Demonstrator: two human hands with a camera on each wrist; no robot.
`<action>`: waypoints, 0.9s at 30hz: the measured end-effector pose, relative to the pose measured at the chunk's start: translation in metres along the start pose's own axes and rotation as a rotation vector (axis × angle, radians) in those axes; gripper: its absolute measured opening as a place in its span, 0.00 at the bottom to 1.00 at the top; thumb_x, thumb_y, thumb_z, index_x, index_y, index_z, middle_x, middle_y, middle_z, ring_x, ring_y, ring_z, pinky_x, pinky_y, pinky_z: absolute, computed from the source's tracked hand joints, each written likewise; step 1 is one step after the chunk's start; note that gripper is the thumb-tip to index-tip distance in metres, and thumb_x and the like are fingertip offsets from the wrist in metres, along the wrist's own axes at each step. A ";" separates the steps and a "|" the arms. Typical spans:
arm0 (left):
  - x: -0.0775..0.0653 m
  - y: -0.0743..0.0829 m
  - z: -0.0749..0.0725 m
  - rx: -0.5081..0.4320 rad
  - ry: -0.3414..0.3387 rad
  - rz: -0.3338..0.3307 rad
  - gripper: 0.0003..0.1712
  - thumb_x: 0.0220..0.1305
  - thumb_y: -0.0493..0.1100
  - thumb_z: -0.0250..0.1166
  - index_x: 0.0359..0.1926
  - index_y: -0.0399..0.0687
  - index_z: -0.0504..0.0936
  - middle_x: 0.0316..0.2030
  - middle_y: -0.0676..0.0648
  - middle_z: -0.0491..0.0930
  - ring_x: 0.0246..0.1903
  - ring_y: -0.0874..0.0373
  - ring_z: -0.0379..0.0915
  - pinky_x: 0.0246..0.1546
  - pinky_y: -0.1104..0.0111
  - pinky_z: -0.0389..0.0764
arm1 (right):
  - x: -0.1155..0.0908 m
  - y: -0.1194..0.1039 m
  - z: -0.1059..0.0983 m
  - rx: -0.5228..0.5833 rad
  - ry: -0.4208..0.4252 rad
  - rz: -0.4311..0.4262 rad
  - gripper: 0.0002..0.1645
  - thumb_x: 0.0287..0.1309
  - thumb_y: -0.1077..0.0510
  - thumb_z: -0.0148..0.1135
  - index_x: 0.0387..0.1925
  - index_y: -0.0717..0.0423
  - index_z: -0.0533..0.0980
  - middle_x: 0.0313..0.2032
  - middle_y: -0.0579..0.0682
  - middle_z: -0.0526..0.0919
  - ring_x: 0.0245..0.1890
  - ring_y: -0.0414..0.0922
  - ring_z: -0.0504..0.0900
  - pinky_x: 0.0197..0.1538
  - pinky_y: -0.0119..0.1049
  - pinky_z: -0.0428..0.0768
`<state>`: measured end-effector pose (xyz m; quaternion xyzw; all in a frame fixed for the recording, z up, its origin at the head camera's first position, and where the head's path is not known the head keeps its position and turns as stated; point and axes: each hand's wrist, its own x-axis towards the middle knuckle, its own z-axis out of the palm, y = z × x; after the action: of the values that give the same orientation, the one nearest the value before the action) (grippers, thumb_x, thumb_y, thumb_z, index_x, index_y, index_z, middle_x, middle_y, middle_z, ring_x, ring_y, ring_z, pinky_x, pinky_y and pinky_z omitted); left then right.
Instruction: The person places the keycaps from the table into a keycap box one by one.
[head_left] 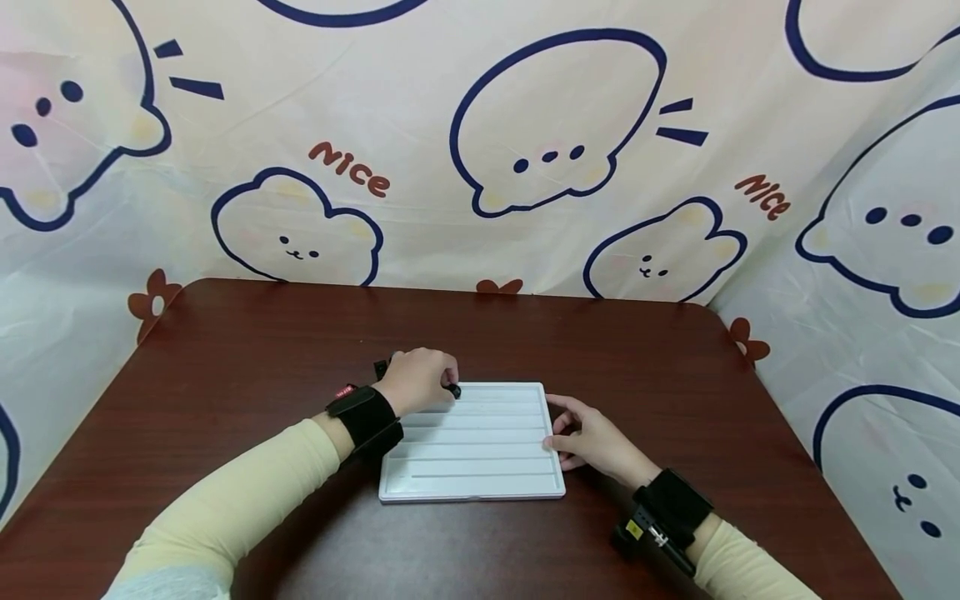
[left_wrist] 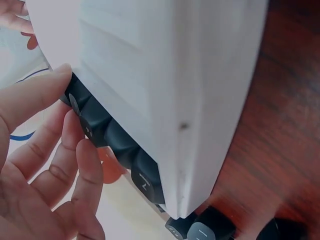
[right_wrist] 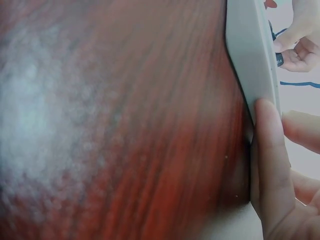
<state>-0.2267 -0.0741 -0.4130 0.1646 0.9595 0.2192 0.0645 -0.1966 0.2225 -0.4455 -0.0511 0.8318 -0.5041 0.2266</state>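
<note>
A white ridged tray [head_left: 480, 446] lies on the table, its raised strips running from side to side. Over its far left part, my left hand [head_left: 420, 379] pinches a small black keycap [head_left: 453, 390] between thumb and fingers. The left wrist view shows that hand at the end of a row of black keycaps, one marked 7 [left_wrist: 147, 182], along the tray [left_wrist: 120, 55]. My right hand [head_left: 596, 442] grips the tray's right edge; in the right wrist view its thumb [right_wrist: 270, 135] lies along the side wall.
More black keycaps [left_wrist: 207, 227] sit by the tray's corner in the left wrist view, mostly hidden in the head view by the left hand and wrist. The dark brown table [head_left: 300, 333] meets a cartoon-printed cloth [head_left: 420, 100] behind and at both sides.
</note>
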 end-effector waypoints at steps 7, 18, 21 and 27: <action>-0.001 0.002 -0.001 -0.007 -0.012 0.004 0.09 0.57 0.43 0.80 0.36 0.52 0.87 0.28 0.55 0.79 0.35 0.57 0.74 0.45 0.52 0.70 | 0.000 0.001 0.001 0.001 -0.003 0.002 0.43 0.61 0.69 0.70 0.74 0.62 0.62 0.40 0.58 0.71 0.27 0.46 0.78 0.30 0.40 0.85; 0.001 0.005 0.001 -0.013 -0.028 0.035 0.16 0.58 0.43 0.79 0.47 0.50 0.86 0.35 0.52 0.81 0.39 0.55 0.76 0.46 0.52 0.72 | -0.001 -0.001 0.000 -0.001 0.005 -0.004 0.43 0.60 0.69 0.70 0.74 0.61 0.62 0.40 0.57 0.72 0.27 0.46 0.78 0.30 0.40 0.85; 0.002 0.005 0.003 -0.009 -0.043 0.058 0.17 0.58 0.43 0.79 0.48 0.51 0.87 0.38 0.51 0.82 0.42 0.54 0.77 0.49 0.51 0.72 | -0.001 -0.002 -0.001 0.001 0.001 -0.004 0.43 0.60 0.69 0.70 0.74 0.62 0.62 0.40 0.57 0.72 0.26 0.46 0.78 0.30 0.41 0.85; 0.006 0.009 0.002 0.038 -0.040 0.118 0.08 0.59 0.43 0.78 0.39 0.52 0.89 0.39 0.52 0.83 0.42 0.56 0.77 0.47 0.52 0.71 | 0.000 -0.001 0.000 0.002 0.001 0.007 0.44 0.60 0.69 0.70 0.74 0.61 0.62 0.40 0.57 0.72 0.26 0.47 0.78 0.30 0.42 0.85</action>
<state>-0.2295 -0.0635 -0.4110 0.2264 0.9506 0.2013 0.0676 -0.1967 0.2222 -0.4446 -0.0479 0.8317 -0.5041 0.2279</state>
